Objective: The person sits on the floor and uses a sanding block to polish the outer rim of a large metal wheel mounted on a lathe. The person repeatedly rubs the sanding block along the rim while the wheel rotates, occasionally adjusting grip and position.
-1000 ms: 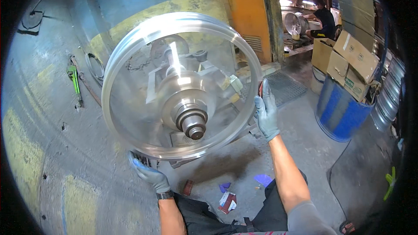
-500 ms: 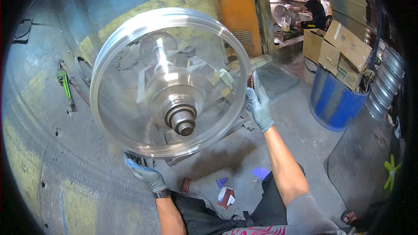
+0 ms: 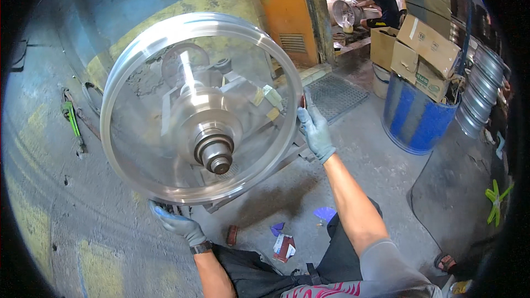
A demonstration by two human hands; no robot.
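Observation:
A bright metal wheel rim [image 3: 199, 27] faces me, its middle blurred see-through by spinning. At its centre a stepped metal spindle [image 3: 214, 148] sticks out toward me. My right hand [image 3: 316, 131], in a grey glove, presses a thin red-brown pad [image 3: 303, 101] to the rim's right edge. Below the rim's lower left, my gloved left hand [image 3: 179, 226] has its fingers curled up against the underside; what they hold, if anything, is hidden. Behind the spinning rim, parts of a machine frame show through.
On the floor lie a red-brown block [image 3: 232, 235], purple scraps [image 3: 324, 213], a torn packet [image 3: 284, 247] and a green-handled wrench [image 3: 72, 118]. At right stand a blue drum [image 3: 417, 113] with cardboard boxes [image 3: 428, 44] and stacked rims [image 3: 479, 91]. Another person [image 3: 383, 5] sits far back.
The whole scene has shifted slightly left in view. Both hands stay at the same places on the rim, which is still spinning.

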